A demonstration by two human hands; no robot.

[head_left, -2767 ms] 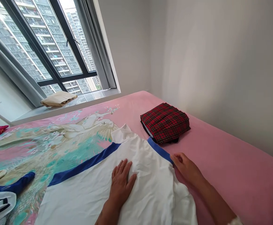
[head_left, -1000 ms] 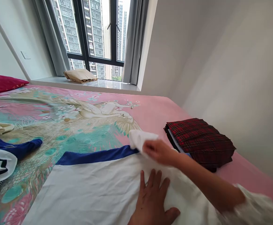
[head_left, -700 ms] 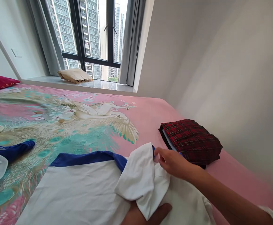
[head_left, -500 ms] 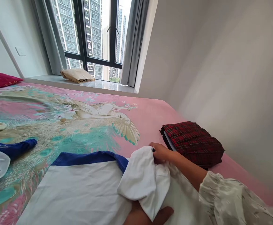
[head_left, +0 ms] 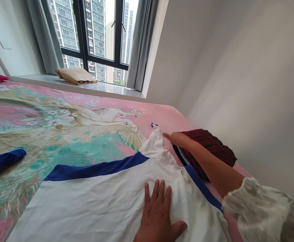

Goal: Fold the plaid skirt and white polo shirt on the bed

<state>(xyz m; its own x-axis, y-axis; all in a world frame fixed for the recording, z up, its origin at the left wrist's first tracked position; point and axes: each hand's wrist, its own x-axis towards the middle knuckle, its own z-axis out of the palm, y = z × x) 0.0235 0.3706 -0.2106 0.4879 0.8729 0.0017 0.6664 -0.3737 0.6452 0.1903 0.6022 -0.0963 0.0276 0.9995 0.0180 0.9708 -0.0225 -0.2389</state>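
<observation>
— White shirt (head_left: 106, 198): is the left hand (head_left: 159, 211) gripping it?
— No, it's lying open and flat, pressing it onto the pink bedsheet (head_left: 167, 117). The right hand (head_left: 177, 138) is reaching beside the sleeve (head_left: 156, 143), its grip too blurred to tell; a plaid pile (head_left: 212, 146) is sitting just behind.

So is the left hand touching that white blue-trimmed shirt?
Touching. The head view shows the left hand lying flat, palm down, on the white blue-trimmed shirt.
</observation>
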